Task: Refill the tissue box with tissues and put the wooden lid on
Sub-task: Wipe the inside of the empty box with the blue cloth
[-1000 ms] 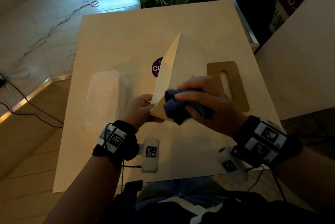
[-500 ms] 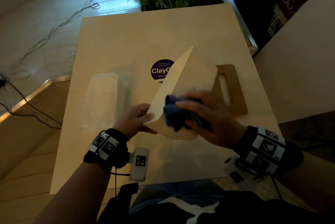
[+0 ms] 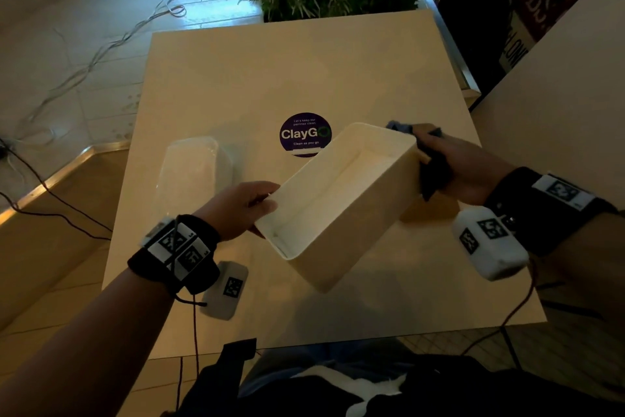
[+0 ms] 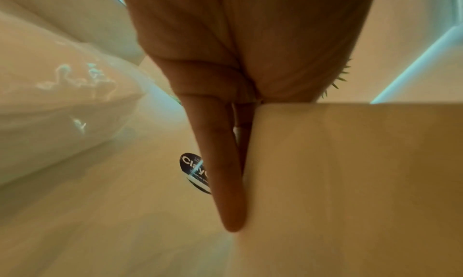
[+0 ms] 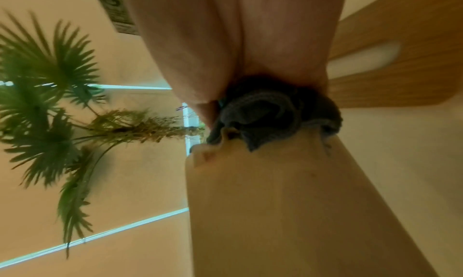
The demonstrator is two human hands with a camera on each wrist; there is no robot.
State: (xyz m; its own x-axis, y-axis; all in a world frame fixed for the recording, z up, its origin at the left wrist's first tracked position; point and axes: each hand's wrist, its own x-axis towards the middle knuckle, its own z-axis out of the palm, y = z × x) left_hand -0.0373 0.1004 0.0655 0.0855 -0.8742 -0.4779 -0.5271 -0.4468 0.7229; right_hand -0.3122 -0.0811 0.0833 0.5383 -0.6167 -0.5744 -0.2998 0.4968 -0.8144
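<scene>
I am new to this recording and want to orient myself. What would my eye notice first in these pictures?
First, the empty white tissue box, held tilted above the middle of the table, its open side facing the camera. The left hand grips its near end; the right hand, clutching a dark blue cloth, is at its far end. A wrapped tissue pack lies to the left, and a purple sticker just behind the box.

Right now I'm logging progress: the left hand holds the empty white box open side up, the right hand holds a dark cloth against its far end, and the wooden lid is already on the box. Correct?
Not quite: the wooden lid is not on the tissue box. The right wrist view shows it lying on the table behind the right hand and cloth. The left hand and the empty box are as you say.
</scene>
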